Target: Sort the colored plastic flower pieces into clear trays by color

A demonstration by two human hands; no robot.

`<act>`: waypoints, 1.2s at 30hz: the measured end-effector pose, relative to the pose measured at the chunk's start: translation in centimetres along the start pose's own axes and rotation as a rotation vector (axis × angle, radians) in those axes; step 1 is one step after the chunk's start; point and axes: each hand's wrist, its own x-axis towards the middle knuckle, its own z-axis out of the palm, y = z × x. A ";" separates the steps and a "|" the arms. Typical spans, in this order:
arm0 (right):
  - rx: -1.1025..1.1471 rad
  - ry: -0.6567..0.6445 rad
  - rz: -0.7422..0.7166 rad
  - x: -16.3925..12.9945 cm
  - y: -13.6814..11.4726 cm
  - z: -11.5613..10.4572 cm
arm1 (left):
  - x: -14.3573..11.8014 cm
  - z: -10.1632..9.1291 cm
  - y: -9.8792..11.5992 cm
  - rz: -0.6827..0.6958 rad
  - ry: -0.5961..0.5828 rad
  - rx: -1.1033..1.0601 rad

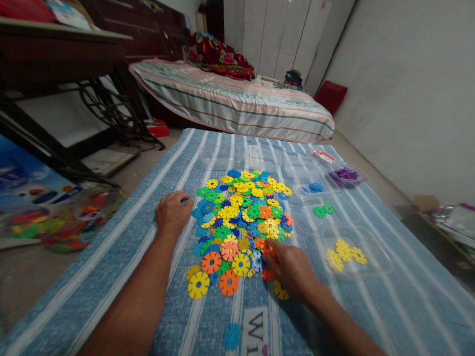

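A spread-out pile of slotted plastic snowflake discs point(236, 212) in yellow, green, blue and orange covers the middle of the striped cloth. At the pile's left edge rests my left hand point(173, 212), its fingers curled and a small gap showing between thumb and forefinger; I see no disc in it. My right hand point(291, 264) reaches into the lower right of the pile. Its fingers are drawn together at an orange snowflake disc point(267, 248), partly hidden by them. A pale blue disc point(257, 261) lies just left of those fingers.
Clear trays on the right hold yellow discs point(343, 251), green discs point(322, 210) and blue discs point(315, 187). Purple pieces point(346, 173) fill a clear box behind them. One blue disc point(232, 336) lies near the front. Beyond the table stands a bed point(237, 106).
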 end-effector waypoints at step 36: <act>0.081 0.132 -0.180 3.9 3.9 -4.9 | 0.0 0.4 -0.8 0.030 0.022 -0.062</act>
